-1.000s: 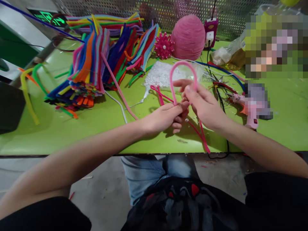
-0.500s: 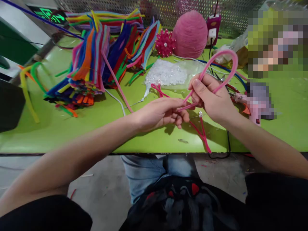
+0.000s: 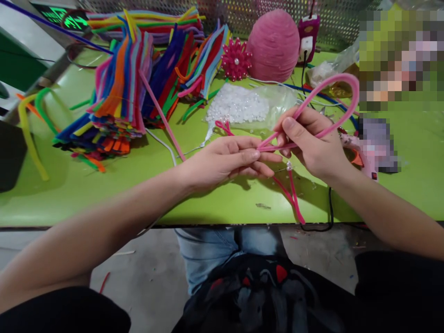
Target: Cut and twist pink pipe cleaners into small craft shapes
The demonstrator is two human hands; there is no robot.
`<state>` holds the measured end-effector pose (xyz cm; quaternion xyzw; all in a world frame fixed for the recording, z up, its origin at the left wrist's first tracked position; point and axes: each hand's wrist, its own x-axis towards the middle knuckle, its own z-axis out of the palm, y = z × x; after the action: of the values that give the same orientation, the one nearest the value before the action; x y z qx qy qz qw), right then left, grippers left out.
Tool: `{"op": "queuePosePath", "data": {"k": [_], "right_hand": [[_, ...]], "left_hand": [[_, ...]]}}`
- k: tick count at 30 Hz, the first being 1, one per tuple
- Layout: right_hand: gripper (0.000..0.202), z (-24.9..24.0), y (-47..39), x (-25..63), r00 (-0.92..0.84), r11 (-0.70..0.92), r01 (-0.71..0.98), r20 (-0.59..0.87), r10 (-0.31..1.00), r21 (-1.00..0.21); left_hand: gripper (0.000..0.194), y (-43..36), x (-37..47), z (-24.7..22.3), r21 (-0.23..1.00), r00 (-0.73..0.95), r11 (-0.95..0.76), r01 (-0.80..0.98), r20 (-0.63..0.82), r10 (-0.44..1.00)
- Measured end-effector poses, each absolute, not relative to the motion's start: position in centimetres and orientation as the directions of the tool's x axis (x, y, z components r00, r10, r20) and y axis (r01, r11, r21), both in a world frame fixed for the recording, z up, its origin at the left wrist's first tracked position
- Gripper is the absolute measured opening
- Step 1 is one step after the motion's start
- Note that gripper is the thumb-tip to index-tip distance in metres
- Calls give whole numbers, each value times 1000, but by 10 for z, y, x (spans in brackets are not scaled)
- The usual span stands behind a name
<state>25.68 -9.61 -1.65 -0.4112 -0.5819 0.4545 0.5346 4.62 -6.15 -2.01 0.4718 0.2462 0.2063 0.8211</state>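
A light pink pipe cleaner (image 3: pixel 353 88) is bent into a long loop, its two ends close together at the left. My left hand (image 3: pixel 232 159) pinches those ends between thumb and fingers. Farther along, my right hand (image 3: pixel 312 138) is closed on both strands, and the rounded end sticks out beyond it to the upper right. Below the hands, a darker pink bent pipe cleaner (image 3: pixel 294 206) with a pearl bead (image 3: pixel 289 165) at its tip lies near the table edge. Behind my left hand is another dark pink looped piece (image 3: pixel 225 126), partly hidden.
Bundles of coloured pipe cleaners (image 3: pixel 118 101) cover the back left of the green table (image 3: pixel 138 199). A bag of white beads (image 3: pixel 239 104), a pink flower (image 3: pixel 236 60) and a pink ball (image 3: pixel 274 45) stand behind the hands. At right lies a pink glue gun (image 3: pixel 369 159).
The loop has shifted right and its strands lie closer together at the left. My left hand's fingers have straightened, with the thumb now on top of the ends.
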Motion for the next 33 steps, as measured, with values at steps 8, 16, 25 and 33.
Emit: {"op": "queuePosePath", "data": {"k": [8, 16, 25, 33], "right_hand": [[30, -18, -101, 254, -53, 278, 13, 277, 960, -961], [32, -18, -101, 255, -53, 270, 30, 268, 962, -963], [24, -19, -103, 257, -72, 317, 61, 312, 947, -947], [26, -18, -104, 256, -96, 318, 90, 310, 946, -944]], "left_hand": [[13, -63, 44, -18, 999, 633, 35, 24, -42, 773], [12, -60, 35, -30, 700, 588, -679, 221, 459, 666], [13, -61, 35, -26, 768, 582, -622, 153, 438, 685], [18, -65, 38, -21, 917, 560, -365, 162, 220, 799]]}}
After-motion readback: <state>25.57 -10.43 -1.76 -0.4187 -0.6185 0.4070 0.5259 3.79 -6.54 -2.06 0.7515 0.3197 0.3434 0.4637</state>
